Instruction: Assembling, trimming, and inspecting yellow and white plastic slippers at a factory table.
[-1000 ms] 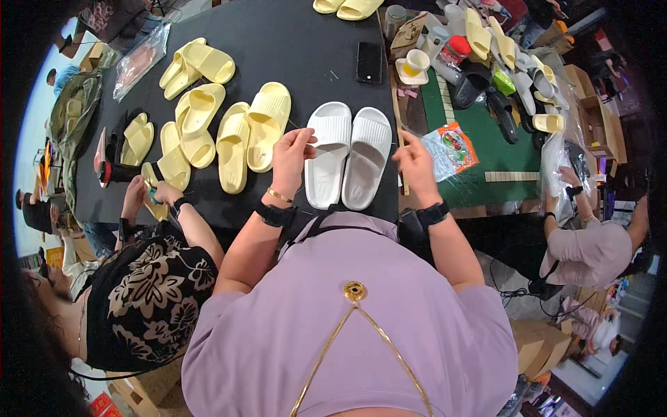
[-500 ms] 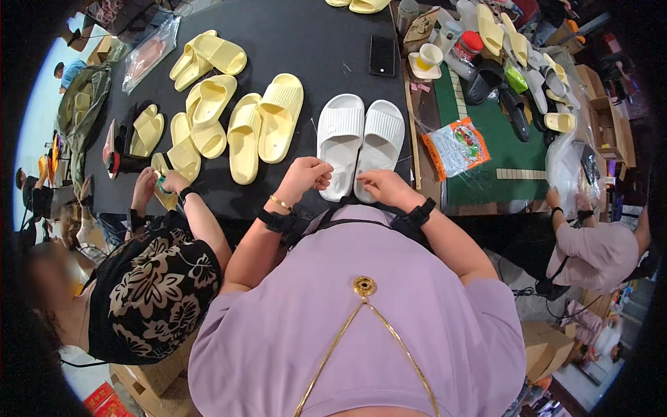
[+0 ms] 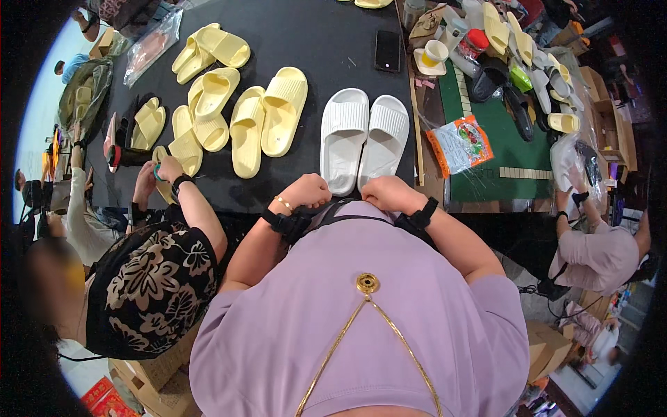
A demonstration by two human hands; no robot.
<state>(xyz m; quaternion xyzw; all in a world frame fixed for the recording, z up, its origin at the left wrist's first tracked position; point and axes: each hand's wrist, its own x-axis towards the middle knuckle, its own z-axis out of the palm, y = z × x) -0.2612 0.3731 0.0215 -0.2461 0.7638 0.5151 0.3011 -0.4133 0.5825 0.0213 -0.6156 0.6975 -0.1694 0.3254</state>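
Note:
A pair of white slide slippers lies side by side on the black tabletop, straight ahead of me: the left white slipper (image 3: 345,117) and the right white slipper (image 3: 389,124), ribbed straps at the far end. My left hand (image 3: 310,190) is closed near the heel of the left slipper, by the table's front edge. Close to the right slipper's heel, my right hand (image 3: 386,193) is closed too, its fingers curled down at my waist. What either hand pinches, if anything, is hidden.
Several yellow slippers (image 3: 283,115) lie to the left. A co-worker's hands (image 3: 167,169) hold a yellow slipper there. Beyond the white pair is a black phone (image 3: 388,50). An orange-edged packet (image 3: 460,146) rests on the green mat (image 3: 479,184) at right, below a cup (image 3: 435,53).
Both my hands have drawn back from the heels of the white slippers toward my body, and the right fingers have curled in. The slippers stay in place on the table.

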